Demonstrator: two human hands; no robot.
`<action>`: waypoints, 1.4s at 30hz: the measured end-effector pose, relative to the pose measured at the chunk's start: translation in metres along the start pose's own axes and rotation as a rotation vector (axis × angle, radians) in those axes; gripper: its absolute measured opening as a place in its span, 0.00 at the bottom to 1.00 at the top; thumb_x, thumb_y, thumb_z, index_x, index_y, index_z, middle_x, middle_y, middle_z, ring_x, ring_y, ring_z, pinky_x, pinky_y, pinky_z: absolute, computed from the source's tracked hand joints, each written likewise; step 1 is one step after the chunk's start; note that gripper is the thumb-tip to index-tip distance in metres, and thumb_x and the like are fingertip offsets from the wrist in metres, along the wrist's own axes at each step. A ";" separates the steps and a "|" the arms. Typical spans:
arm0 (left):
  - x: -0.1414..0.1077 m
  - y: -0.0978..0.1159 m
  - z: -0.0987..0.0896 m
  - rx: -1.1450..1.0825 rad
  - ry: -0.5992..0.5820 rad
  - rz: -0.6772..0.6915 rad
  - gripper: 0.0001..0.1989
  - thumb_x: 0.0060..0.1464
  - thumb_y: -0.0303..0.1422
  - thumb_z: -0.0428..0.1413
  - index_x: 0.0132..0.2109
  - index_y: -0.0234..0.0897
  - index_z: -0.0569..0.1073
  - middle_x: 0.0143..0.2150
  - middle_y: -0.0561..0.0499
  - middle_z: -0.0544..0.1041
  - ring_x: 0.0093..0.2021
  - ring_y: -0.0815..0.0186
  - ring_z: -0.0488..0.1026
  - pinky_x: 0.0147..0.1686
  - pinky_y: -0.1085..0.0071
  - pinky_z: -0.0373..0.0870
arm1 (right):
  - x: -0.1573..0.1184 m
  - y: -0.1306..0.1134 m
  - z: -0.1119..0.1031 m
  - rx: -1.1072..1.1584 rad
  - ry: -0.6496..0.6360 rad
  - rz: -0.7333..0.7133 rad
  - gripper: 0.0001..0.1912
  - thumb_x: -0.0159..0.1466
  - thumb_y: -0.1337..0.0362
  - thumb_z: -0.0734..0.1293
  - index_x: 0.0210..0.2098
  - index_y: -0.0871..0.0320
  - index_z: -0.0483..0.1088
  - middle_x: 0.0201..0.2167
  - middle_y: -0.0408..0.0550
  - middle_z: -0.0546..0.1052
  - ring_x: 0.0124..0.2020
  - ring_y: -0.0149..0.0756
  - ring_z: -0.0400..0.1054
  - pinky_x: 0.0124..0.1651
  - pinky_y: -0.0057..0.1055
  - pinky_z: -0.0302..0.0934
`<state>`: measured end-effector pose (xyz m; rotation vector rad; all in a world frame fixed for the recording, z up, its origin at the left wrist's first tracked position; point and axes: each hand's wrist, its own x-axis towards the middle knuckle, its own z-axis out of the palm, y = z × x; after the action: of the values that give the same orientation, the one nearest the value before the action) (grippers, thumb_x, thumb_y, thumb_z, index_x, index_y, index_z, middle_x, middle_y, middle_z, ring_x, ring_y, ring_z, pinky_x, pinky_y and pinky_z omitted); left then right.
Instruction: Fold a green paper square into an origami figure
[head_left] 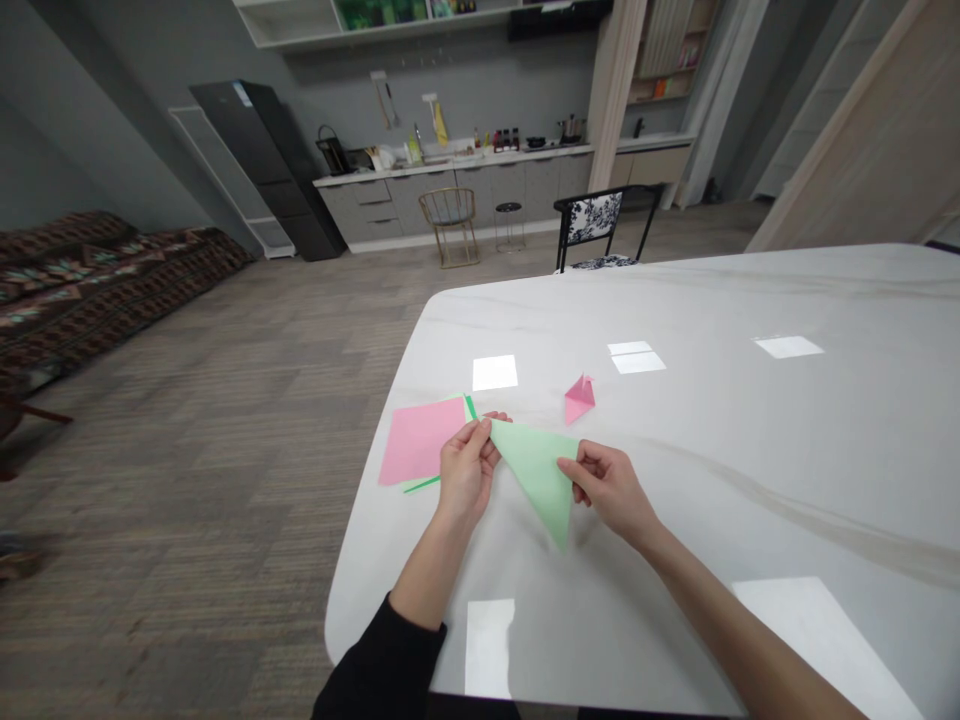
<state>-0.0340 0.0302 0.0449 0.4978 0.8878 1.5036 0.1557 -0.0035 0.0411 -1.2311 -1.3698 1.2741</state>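
Head view: left hand (466, 470) pinches one corner of a green paper triangle (535, 478), fingers closed on it; right hand (609, 490) grips the opposite corner. Both hold it just above a white marble table (750, 450), point down. At ten o'clock lies a pink paper square (418, 440), a green sheet (470, 407) showing beneath. At twelve o'clock sits a folded pink paper figure (579, 398).

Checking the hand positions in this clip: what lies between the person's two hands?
In the head view, a green paper triangle lies between them, pinched by the left hand and the right hand.
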 end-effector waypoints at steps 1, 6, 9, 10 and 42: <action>-0.001 -0.001 0.001 0.011 -0.022 -0.017 0.10 0.48 0.31 0.66 0.37 0.29 0.79 0.42 0.40 0.81 0.40 0.63 0.80 0.42 0.71 0.75 | 0.000 0.000 0.000 0.003 0.001 -0.001 0.20 0.62 0.52 0.68 0.21 0.55 0.59 0.13 0.39 0.67 0.17 0.29 0.59 0.23 0.27 0.53; -0.002 0.000 0.000 0.011 0.007 -0.037 0.10 0.48 0.33 0.66 0.36 0.29 0.79 0.39 0.41 0.82 0.40 0.62 0.80 0.42 0.70 0.76 | -0.001 0.000 0.002 0.000 -0.011 0.005 0.21 0.61 0.51 0.69 0.21 0.55 0.59 0.13 0.39 0.67 0.17 0.29 0.59 0.23 0.27 0.53; 0.003 0.007 -0.004 -0.013 0.044 -0.008 0.10 0.50 0.32 0.64 0.37 0.29 0.79 0.39 0.41 0.82 0.43 0.61 0.80 0.44 0.70 0.75 | -0.002 0.000 0.002 -0.011 -0.017 0.007 0.22 0.61 0.50 0.69 0.21 0.55 0.59 0.13 0.39 0.66 0.17 0.29 0.60 0.23 0.27 0.53; 0.004 0.010 -0.005 -0.020 0.055 0.000 0.09 0.51 0.32 0.64 0.37 0.29 0.79 0.39 0.41 0.82 0.43 0.62 0.80 0.43 0.70 0.75 | -0.002 0.000 0.002 -0.016 -0.016 0.006 0.22 0.61 0.49 0.69 0.21 0.55 0.58 0.13 0.39 0.66 0.17 0.30 0.60 0.23 0.27 0.53; -0.023 -0.006 0.005 0.569 -0.534 -0.318 0.18 0.44 0.45 0.66 0.24 0.32 0.75 0.19 0.53 0.70 0.19 0.73 0.62 0.20 0.74 0.54 | 0.005 -0.014 -0.016 0.076 -0.074 -0.012 0.13 0.59 0.53 0.69 0.32 0.58 0.73 0.20 0.41 0.68 0.22 0.30 0.61 0.25 0.28 0.55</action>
<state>-0.0230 0.0083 0.0482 1.0612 0.9025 0.7525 0.1700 0.0037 0.0563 -1.1319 -1.3664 1.3633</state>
